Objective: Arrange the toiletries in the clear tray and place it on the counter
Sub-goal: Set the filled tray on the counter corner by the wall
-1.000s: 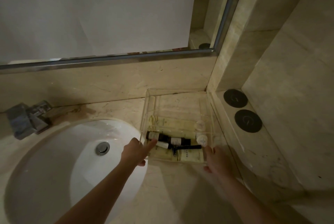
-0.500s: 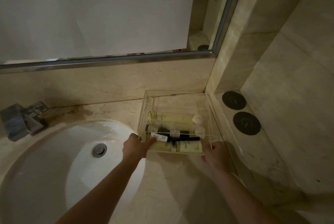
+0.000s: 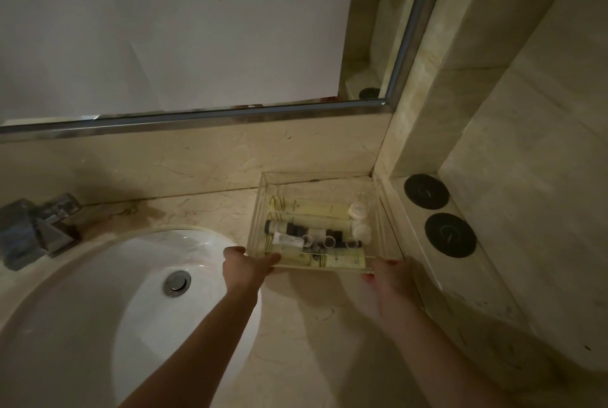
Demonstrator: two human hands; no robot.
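A clear tray lies on the beige stone counter in the back right corner, close to the wall. Inside it lie pale yellow tubes, a dark bottle, a small white tube and two round white caps. My left hand grips the tray's near left corner. My right hand holds its near right corner. Both sets of fingers curl over the front rim.
A white oval sink with a metal drain fills the left. A chrome tap stands behind it. Two black round discs sit on a ledge right of the tray. A mirror hangs above.
The tray has dropped from a tilted, lifted pose to flat on the counter and slid back toward the corner. Both hands followed its front edge.
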